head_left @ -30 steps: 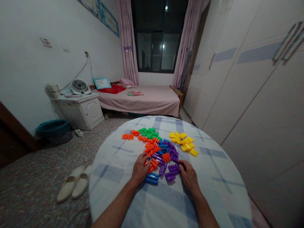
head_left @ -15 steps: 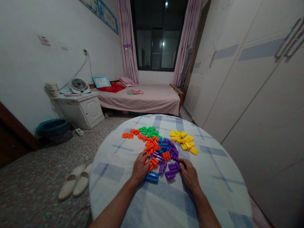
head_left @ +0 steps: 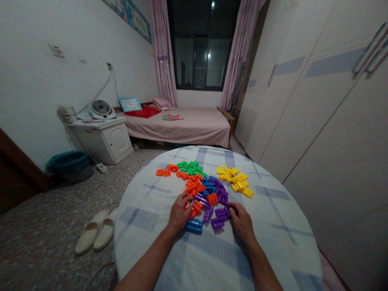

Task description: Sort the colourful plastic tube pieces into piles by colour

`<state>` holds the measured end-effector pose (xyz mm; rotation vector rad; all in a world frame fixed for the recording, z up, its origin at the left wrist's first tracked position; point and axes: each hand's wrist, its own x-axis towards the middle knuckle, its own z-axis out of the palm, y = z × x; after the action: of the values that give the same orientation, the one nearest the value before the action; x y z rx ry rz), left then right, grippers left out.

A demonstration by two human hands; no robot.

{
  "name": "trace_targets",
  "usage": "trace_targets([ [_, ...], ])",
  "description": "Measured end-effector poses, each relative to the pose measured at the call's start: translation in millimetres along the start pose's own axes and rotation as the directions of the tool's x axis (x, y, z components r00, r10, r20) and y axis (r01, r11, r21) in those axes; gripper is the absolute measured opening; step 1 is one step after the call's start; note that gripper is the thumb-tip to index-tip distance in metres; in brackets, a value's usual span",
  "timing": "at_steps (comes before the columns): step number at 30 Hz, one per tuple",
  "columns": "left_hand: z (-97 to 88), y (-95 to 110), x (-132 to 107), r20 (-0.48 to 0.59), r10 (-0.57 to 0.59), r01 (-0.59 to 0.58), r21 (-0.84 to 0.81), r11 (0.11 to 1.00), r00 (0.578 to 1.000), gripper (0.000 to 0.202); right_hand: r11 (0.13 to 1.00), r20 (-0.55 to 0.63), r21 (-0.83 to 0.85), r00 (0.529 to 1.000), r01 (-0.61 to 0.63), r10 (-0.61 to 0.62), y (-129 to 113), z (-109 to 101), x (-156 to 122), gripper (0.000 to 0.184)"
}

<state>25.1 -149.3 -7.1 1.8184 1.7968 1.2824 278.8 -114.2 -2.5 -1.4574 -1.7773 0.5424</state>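
Plastic building blocks shaped like joined tubes lie sorted loosely by colour on the table. My left hand (head_left: 180, 212) rests at the left edge of the pile, its fingers loosely curved and apart against orange blocks (head_left: 196, 207). Just below its fingers lie blue blocks (head_left: 194, 226). On the other side, my right hand (head_left: 241, 219) rests with fingertips touching purple blocks (head_left: 222, 212), thumb and forefinger apart. A single orange block (head_left: 212, 198) sits among the purple ones. Farther off are green blocks (head_left: 191, 167) and, to the right, yellow blocks (head_left: 235, 178).
A round table with a checked cloth (head_left: 273, 242) bears the blocks. Beyond it stands a bed (head_left: 197, 125). On the left are a white cabinet (head_left: 117, 141) with a fan (head_left: 101, 107), a bin (head_left: 68, 163) and slippers (head_left: 92, 232). A wardrobe (head_left: 318, 121) lines the right.
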Motion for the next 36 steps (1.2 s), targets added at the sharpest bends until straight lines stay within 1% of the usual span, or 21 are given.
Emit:
trace_targets([
  [8,-0.8,0.7,-0.4,0.0,0.0,0.0,0.011,1.0,1.0,0.023,1.0,0.023,-0.003,1.0,0.003,-0.003,-0.8,-1.2,-0.7,0.033],
  [13,-2.6,3.2,0.1,0.006,0.003,-0.003,0.007,1.0,1.0,0.023,1.0,0.021,-0.008,1.0,0.004,-0.004,-0.6,-1.2,0.0,0.033],
  [21,-1.0,1.3,-0.1,0.003,0.003,-0.003,0.011,1.0,1.0,0.024,1.0,0.004,0.004,1.0,0.014,-0.014,-1.3,-1.2,-0.7,0.033],
  [29,-1.6,1.9,0.0,0.002,0.005,-0.005,0.004,1.0,1.0,0.023,1.0,0.031,0.007,1.0,0.0,-0.001,0.6,-0.8,-0.4,0.033],
  [36,-2.0,3.6,0.1,-0.001,-0.001,0.001,-0.004,1.0,1.0,0.023,1.0,0.02,0.004,1.0,0.0,0.0,-1.1,-1.4,-0.7,0.032],
])
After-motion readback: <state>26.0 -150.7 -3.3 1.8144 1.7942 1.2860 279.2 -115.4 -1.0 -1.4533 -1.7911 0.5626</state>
